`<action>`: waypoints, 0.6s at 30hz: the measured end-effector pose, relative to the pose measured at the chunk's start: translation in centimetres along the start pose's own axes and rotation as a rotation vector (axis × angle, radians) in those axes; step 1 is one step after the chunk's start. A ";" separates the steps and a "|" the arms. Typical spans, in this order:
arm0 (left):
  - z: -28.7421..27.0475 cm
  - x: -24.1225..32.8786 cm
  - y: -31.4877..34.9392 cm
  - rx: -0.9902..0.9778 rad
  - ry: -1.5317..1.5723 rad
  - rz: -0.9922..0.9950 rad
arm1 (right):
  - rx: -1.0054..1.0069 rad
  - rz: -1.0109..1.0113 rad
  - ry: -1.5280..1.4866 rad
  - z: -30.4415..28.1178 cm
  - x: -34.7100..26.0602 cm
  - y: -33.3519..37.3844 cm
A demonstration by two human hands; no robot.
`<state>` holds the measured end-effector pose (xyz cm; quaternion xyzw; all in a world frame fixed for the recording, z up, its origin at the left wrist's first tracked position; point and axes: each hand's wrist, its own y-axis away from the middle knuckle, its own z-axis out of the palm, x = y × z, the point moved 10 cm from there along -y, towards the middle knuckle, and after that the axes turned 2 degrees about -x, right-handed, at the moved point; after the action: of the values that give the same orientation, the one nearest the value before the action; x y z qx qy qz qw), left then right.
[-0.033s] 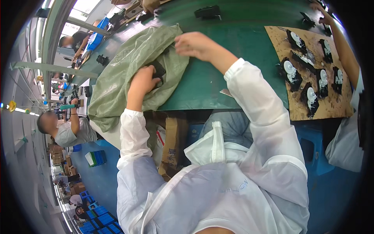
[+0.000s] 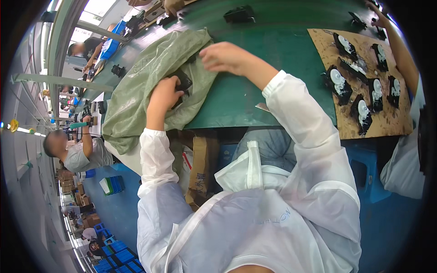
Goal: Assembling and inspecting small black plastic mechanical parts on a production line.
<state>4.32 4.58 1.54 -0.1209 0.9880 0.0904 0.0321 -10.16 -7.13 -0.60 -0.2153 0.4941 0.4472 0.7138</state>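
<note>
A large pale-green woven sack [image 2: 132, 91] lies on the green table with its mouth toward the right. My left hand [image 2: 165, 94] reaches into that mouth, thumb and fingers closed on a black plastic part [image 2: 184, 81]; the sack hides much of the part. At the right edge of the opening, my right hand [image 2: 224, 58] hovers with loosely bent fingers and nothing visible in it. A small flat metallic piece [image 2: 262, 107] rests near the table's front edge, below my right forearm.
On the right, a brown board [image 2: 341, 125] carries several black assemblies with white gears [image 2: 363, 110]. Another black part [image 2: 240, 14] sits at the far side of the green table [image 2: 255, 86]. A co-worker's arm [image 2: 400, 54] reaches in at right. Below the table stands a cardboard box [image 2: 200, 164].
My right hand has shifted slightly left and down, closer to the sack's opening. My left hand stays on the black part, moved only a little left.
</note>
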 end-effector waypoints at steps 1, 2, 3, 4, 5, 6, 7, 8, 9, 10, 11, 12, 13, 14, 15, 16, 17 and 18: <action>-0.3 -0.7 0.1 -0.004 0.034 -0.017 | 0.011 0.001 -0.004 0.3 -0.1 1.6; -0.5 -1.3 0.2 -0.009 0.069 -0.035 | -0.073 0.020 0.201 1.3 0.1 2.8; -0.6 -1.8 0.6 -0.013 0.102 -0.067 | -0.172 0.040 0.407 2.6 0.5 3.9; -1.2 -0.8 0.8 -0.015 0.102 -0.060 | -0.165 0.041 0.405 2.6 0.4 4.8; -2.6 -0.2 1.4 0.073 0.210 -0.079 | -0.128 -0.010 0.476 2.3 -0.1 5.8; -4.7 0.7 2.4 0.166 0.316 -0.098 | -0.091 -0.066 0.549 2.3 -1.0 6.8; -6.4 1.6 3.5 0.253 0.425 -0.116 | -0.053 -0.116 0.620 2.1 -1.5 7.8; -7.7 2.4 4.4 0.339 0.535 -0.133 | -0.012 -0.165 0.691 1.9 -2.1 8.8; -8.2 3.7 4.7 0.337 0.540 -0.125 | -0.003 -0.162 0.694 1.9 -2.1 9.8; -9.6 5.3 5.3 0.443 0.580 -0.067 | 0.014 -0.207 0.605 1.8 -2.6 11.0; -10.9 6.9 6.0 0.551 0.621 -0.009 | 0.030 -0.253 0.518 1.6 -3.2 12.2; -11.9 8.5 6.5 0.655 0.665 0.055 | 0.054 -0.298 0.432 1.1 -3.7 13.3; -12.8 10.0 7.1 0.757 0.714 0.122 | 0.083 -0.344 0.347 0.3 -4.0 14.4; -12.7 11.6 6.9 0.743 0.738 0.146 | 0.061 -0.361 0.353 -0.1 -4.0 15.4; -13.0 13.9 7.2 0.752 0.808 0.302 | 0.042 -0.377 0.360 -0.5 -4.0 16.6; -13.5 16.3 7.5 0.767 0.879 0.459 | 0.078 -0.371 0.377 -1.5 -3.8 18.0; -13.9 18.3 8.0 0.777 0.949 0.616 | 0.022 -0.417 0.297 -1.3 -3.4 19.7; -14.2 20.4 8.4 0.787 1.018 0.773 | -0.035 -0.464 0.218 -1.4 -3.0 21.4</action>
<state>-18.05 5.25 15.19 0.2281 0.8122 -0.3319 -0.4220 -29.39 1.42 4.38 -0.3823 0.4977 0.2542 0.7359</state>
